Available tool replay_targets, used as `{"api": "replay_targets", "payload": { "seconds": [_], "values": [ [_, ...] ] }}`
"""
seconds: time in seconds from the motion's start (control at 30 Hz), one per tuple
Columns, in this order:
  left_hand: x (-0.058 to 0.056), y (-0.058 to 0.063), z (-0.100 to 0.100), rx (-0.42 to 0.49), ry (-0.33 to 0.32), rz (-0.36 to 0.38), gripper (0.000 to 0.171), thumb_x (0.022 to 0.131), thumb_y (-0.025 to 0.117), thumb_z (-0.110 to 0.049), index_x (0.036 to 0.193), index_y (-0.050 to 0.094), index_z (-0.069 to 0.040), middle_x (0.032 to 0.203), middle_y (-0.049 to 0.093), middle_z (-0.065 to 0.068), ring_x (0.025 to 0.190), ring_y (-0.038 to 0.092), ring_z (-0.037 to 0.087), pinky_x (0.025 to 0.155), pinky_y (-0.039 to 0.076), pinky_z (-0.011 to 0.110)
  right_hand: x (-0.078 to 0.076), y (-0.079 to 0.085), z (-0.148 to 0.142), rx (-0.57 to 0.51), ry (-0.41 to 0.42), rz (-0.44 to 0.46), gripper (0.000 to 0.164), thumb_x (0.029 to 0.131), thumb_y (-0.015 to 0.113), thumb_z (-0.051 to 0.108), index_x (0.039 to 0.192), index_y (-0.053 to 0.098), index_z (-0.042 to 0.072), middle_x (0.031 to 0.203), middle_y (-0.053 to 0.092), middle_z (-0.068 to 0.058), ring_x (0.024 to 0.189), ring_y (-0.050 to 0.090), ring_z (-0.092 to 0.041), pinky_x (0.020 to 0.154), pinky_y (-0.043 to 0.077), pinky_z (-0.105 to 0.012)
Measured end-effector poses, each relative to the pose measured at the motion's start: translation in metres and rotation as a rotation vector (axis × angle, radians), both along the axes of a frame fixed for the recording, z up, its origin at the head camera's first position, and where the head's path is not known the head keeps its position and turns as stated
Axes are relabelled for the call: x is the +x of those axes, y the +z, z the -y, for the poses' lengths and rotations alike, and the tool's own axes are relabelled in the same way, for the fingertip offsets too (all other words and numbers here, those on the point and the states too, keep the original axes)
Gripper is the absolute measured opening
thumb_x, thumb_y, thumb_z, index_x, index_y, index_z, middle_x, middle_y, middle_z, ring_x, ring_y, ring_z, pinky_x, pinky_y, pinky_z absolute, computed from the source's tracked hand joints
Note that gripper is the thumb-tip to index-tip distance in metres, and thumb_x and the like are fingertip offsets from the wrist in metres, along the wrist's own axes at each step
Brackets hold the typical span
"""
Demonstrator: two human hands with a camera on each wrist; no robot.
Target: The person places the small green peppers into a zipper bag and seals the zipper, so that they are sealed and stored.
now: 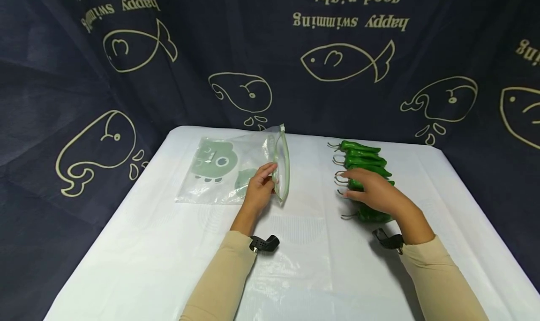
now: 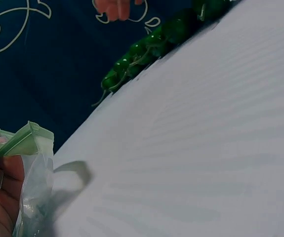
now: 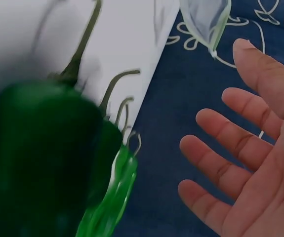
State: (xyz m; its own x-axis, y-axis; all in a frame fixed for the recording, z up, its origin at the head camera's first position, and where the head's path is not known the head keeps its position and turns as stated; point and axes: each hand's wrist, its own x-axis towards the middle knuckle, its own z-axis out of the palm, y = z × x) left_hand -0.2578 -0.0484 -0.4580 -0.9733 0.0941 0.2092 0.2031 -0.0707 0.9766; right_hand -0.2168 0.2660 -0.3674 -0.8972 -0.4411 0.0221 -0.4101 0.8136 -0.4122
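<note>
A clear zip bag (image 1: 213, 164) with a green cartoon print and a green rim lies on the table, its mouth spread and facing right. My left hand (image 1: 259, 190) pinches the rim of that mouth, and the left wrist view shows the green edge (image 2: 25, 143) between thumb and fingers. Several green peppers (image 1: 364, 161) form a column on the right, stems pointing left. Over the nearer peppers hovers my right hand (image 1: 379, 192), fingers apart and nothing held. In the right wrist view its fingers are extended beside a large, blurred pepper (image 3: 43, 158).
A white cloth covers the table (image 1: 168, 265). Behind it hangs a dark blue curtain (image 1: 253, 40) with fish and whale drawings. Black cameras are strapped to both wrists, the left one (image 1: 265, 243) close above the table.
</note>
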Motion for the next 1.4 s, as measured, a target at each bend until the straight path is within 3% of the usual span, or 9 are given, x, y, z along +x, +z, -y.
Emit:
{"api": "replay_targets", "payload": {
  "seconds": [0.23,0.43,0.67,0.97,1.1,1.23,1.3,1.4],
  "values": [
    [0.001,0.001,0.002,-0.014,-0.032,0.016,0.052,0.091,0.044,0.018,0.141,0.05,0.006,0.15,0.043,0.01,0.102,0.055,0.033,0.067,0.052,0.024,0.015,-0.009,-0.023,-0.031,-0.017,0.016,0.055,0.091,0.074,0.02,0.139,0.055,0.001,0.138,0.052,-0.023,0.129,0.046,-0.044,0.101,0.041,-0.063],
    [0.012,0.021,0.004,-0.04,-0.049,0.012,0.051,0.091,0.044,0.018,0.14,0.049,0.009,0.149,0.042,0.014,0.104,0.055,0.036,0.071,0.056,0.031,0.024,-0.015,-0.04,-0.027,-0.01,-0.023,0.054,0.089,0.076,0.02,0.135,0.057,0.0,0.134,0.055,-0.024,0.126,0.047,-0.045,0.099,0.042,-0.062],
    [0.0,0.001,0.002,-0.019,-0.028,0.007,0.052,0.092,0.044,0.018,0.141,0.05,0.005,0.15,0.043,0.008,0.1,0.056,0.027,0.066,0.054,0.024,0.034,-0.022,-0.054,-0.023,-0.015,-0.031,0.05,0.086,0.078,0.02,0.129,0.061,-0.001,0.128,0.059,-0.024,0.12,0.052,-0.046,0.095,0.045,-0.062],
    [-0.001,-0.003,0.001,-0.021,-0.008,-0.003,0.053,0.09,0.045,0.017,0.14,0.054,0.003,0.147,0.046,0.003,0.094,0.055,0.016,0.065,0.054,0.022,0.04,-0.033,-0.067,-0.02,-0.021,-0.022,0.047,0.085,0.079,0.017,0.126,0.064,0.0,0.126,0.06,-0.026,0.119,0.052,-0.048,0.094,0.045,-0.062],
    [0.0,-0.003,0.001,-0.026,-0.014,0.001,0.052,0.091,0.045,0.018,0.14,0.053,0.004,0.148,0.045,0.006,0.095,0.055,0.019,0.066,0.054,0.024,0.041,-0.039,-0.07,0.0,-0.018,-0.041,0.045,0.084,0.079,0.015,0.124,0.065,-0.001,0.124,0.061,-0.025,0.117,0.054,-0.047,0.094,0.046,-0.062],
    [-0.001,-0.003,0.001,-0.018,-0.033,0.002,0.052,0.09,0.044,0.019,0.14,0.05,0.008,0.15,0.042,0.012,0.1,0.055,0.032,0.068,0.056,0.031,0.041,-0.043,-0.071,-0.005,-0.017,-0.051,0.044,0.083,0.079,0.013,0.122,0.066,-0.002,0.122,0.062,-0.025,0.116,0.054,-0.047,0.093,0.046,-0.062],
    [0.003,0.005,0.002,-0.018,-0.042,0.004,0.051,0.09,0.044,0.02,0.14,0.049,0.009,0.15,0.041,0.015,0.103,0.055,0.037,0.07,0.057,0.035,0.04,-0.043,-0.071,-0.008,-0.015,-0.056,0.043,0.083,0.08,0.014,0.121,0.066,-0.001,0.122,0.062,-0.024,0.116,0.054,-0.047,0.093,0.046,-0.062],
    [0.004,0.007,0.002,-0.02,-0.033,0.004,0.051,0.09,0.044,0.019,0.14,0.05,0.009,0.149,0.043,0.013,0.102,0.055,0.034,0.07,0.057,0.033,0.039,-0.044,-0.07,-0.005,-0.007,-0.067,0.043,0.082,0.081,0.013,0.12,0.067,-0.001,0.121,0.062,-0.024,0.115,0.055,-0.046,0.093,0.046,-0.061]
  ]
}}
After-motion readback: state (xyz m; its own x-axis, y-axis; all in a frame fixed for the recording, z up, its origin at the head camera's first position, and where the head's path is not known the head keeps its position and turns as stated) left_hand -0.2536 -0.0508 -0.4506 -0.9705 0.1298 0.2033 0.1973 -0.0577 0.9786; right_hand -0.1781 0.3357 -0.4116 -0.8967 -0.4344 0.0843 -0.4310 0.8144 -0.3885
